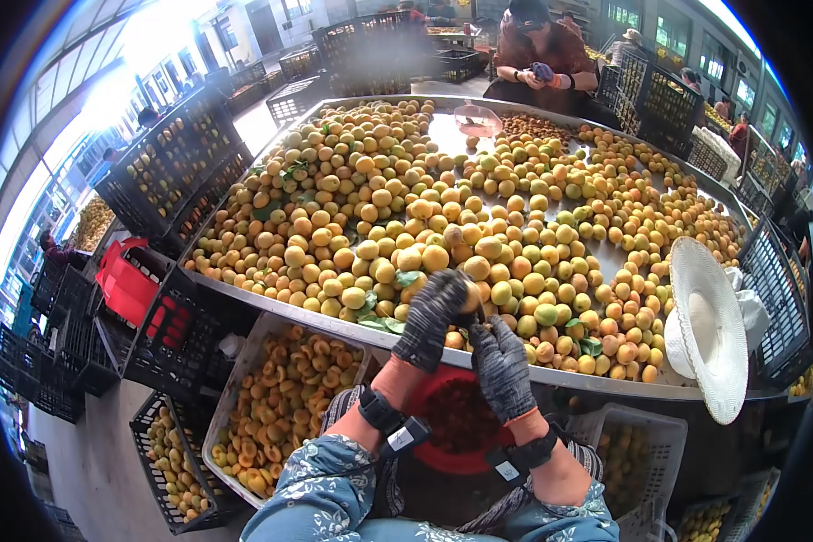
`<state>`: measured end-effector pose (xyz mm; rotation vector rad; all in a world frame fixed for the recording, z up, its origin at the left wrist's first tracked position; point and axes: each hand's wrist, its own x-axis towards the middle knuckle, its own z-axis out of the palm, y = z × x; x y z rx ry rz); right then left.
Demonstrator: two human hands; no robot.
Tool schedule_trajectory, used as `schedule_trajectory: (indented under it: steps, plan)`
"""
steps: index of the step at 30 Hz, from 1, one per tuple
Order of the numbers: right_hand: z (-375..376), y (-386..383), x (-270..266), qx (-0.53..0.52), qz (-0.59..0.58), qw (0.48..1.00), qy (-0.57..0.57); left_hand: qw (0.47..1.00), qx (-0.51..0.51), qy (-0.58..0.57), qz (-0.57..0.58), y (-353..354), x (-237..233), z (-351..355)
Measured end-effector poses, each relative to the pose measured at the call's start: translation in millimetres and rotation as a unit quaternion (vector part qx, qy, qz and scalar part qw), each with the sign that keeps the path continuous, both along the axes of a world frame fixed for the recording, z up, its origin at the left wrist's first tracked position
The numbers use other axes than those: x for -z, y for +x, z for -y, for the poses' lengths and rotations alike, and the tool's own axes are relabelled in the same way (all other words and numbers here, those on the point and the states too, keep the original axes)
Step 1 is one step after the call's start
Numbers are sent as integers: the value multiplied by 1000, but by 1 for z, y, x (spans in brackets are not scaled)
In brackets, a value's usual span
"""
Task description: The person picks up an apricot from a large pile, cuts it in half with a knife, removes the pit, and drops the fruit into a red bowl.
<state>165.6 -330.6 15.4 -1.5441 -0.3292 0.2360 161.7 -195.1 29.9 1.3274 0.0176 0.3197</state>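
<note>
Both my hands wear dark grey knit gloves and meet at the near edge of a metal table [271,305] heaped with apricots [370,217]. My left hand [432,318] is closed around one apricot [471,298], partly hidden by the fingers. Close beside it, my right hand [504,369] has its fingers bent toward that fruit; whatever they pinch is too small to make out. Directly below the hands stands a red basin [443,461] with dark reddish-brown bits inside, probably pits. To its left, a white crate [215,425] holds split, opened apricots.
A straw hat [714,330] lies on the table's right edge. Black crates [167,167] of fruit stand at the left, near a red plastic container [126,280]. Another white crate [668,452] is at lower right. Across the table a person [546,63] works with gloved hands.
</note>
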Motion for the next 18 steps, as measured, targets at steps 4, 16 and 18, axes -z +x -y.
schedule_trajectory:
  steps: [4,16,18]
  plan:
    - [-6,-8,-2,23,50,996,-65,988,-16,-149,-18,14,20,-15]
    - [1,2,-8,52,121,980,-150,997,29,-63,-15,3,3,10]
    - [1,2,-11,59,130,976,-162,999,8,-40,-12,4,9,10]
